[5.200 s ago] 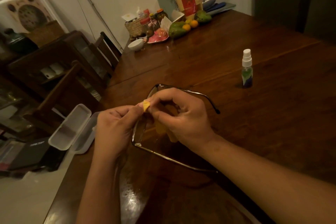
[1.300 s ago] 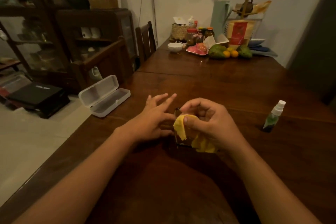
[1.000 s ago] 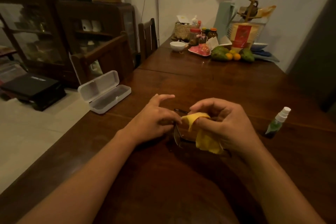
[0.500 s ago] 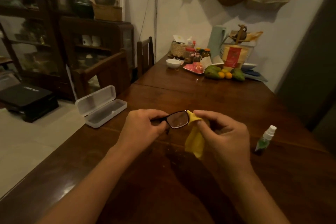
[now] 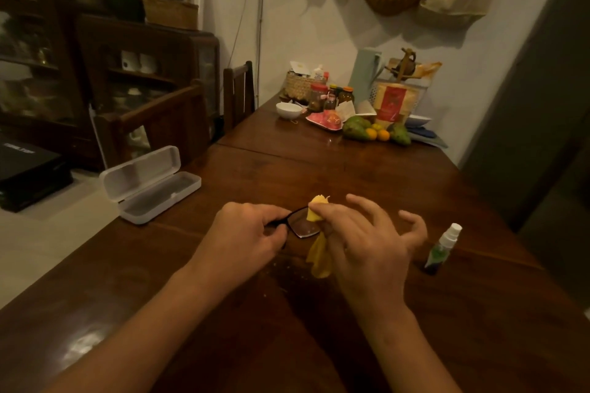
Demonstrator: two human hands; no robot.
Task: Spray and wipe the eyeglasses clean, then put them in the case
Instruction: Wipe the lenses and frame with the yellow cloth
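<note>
My left hand (image 5: 245, 236) grips the dark-framed eyeglasses (image 5: 301, 225) by their left side, just above the wooden table (image 5: 319, 175). One lens shows between my hands; the rest of the frame is hidden. My right hand (image 5: 367, 242) pinches a yellow cloth (image 5: 317, 252) against that lens with thumb and forefinger, the other fingers spread. The cloth's tail hangs down below the lens. A white glasses case (image 5: 150, 183) lies open at the table's left edge. A small green spray bottle (image 5: 442, 249) with a white nozzle stands to the right of my right hand.
At the table's far end stand a white bowl (image 5: 289, 110), jars, a basket, a pink plate and green and orange fruit (image 5: 372, 132). Wooden chairs (image 5: 238, 94) and a dark cabinet stand along the left. The floor drops off left of the case.
Both hands have lifted the glasses off the table and turned the lens toward me. The cloth pinch has shifted onto the lens's upper right and my right fingers have spread. The camera tilted up.
</note>
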